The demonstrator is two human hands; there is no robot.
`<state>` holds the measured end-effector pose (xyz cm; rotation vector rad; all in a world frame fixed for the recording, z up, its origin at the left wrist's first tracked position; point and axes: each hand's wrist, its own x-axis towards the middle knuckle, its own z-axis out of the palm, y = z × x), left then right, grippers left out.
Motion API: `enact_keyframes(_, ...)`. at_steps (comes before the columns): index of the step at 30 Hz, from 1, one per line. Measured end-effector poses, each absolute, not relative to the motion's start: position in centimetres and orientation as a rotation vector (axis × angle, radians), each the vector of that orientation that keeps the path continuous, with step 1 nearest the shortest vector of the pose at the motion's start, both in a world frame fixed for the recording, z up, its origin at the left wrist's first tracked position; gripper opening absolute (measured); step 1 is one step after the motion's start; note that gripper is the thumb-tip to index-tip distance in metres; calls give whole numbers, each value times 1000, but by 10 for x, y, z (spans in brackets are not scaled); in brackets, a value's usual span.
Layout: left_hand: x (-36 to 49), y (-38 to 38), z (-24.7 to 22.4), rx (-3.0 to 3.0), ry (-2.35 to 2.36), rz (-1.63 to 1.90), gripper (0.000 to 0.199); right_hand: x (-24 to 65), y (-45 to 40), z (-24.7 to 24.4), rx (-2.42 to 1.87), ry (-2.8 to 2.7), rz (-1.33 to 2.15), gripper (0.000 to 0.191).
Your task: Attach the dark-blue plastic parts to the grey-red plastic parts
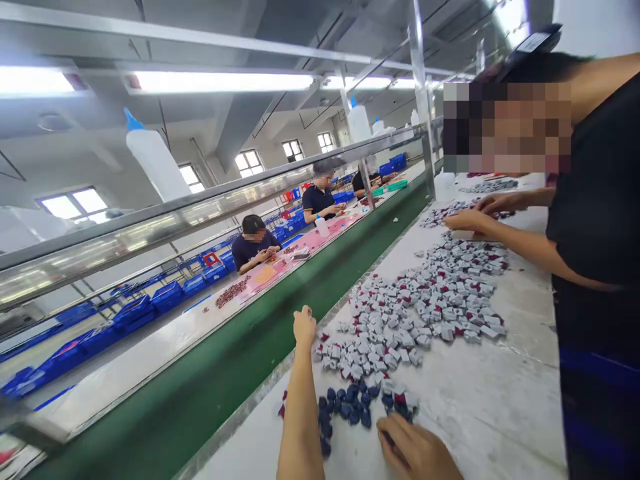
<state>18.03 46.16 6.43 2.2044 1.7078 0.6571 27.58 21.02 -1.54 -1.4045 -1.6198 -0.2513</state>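
My left hand (305, 325) reaches out to the table's edge by the green belt, at the near left of a pile of small grey-white block-shaped pieces (395, 333) mixed with dark red ones. Its fingers are curled; what they hold, if anything, is hidden. My right hand (417, 448) is low in the view, thumb and fingers closed together over the tabletop. A dark patch shows between them, too unclear to name. Just beyond and left of it lie several dark blue lumpy pieces (353, 405), partly covered by my left forearm.
A green conveyor belt (225, 360) runs along the left of the white table (493, 400). At right a co-worker (595, 173) handles pieces farther up the pile. Across the belt, other people sit at a worktop. White bottles (155, 160) stand on a metal rail above.
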Motion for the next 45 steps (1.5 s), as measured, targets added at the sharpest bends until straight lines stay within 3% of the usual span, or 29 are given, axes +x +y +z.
enact_keyframes(5,125,382,94,2093,1515,757,31,281,200,-4,-1369,-1677,-38,30)
enact_keyframes(11,-4,223,106,1627,1487,1009,26,244,168,-2,-1217,-1946,233,28)
enact_keyframes(19,-67,62,57,757,1409,1644,37,130,133,29,-843,-2586,257,22)
enact_keyframes(25,-52,29,26,448,1326,1759,38,110,142,32,-771,-2871,193,24)
enact_keyframes(34,-44,23,19,322,1267,1779,36,94,143,37,-780,-2961,323,27)
enact_keyframes(42,-29,21,28,346,1200,1739,30,108,139,63,-886,-2668,691,24)
enact_keyframes(45,-21,17,39,351,1173,1719,28,113,125,79,-882,-2360,1107,27)
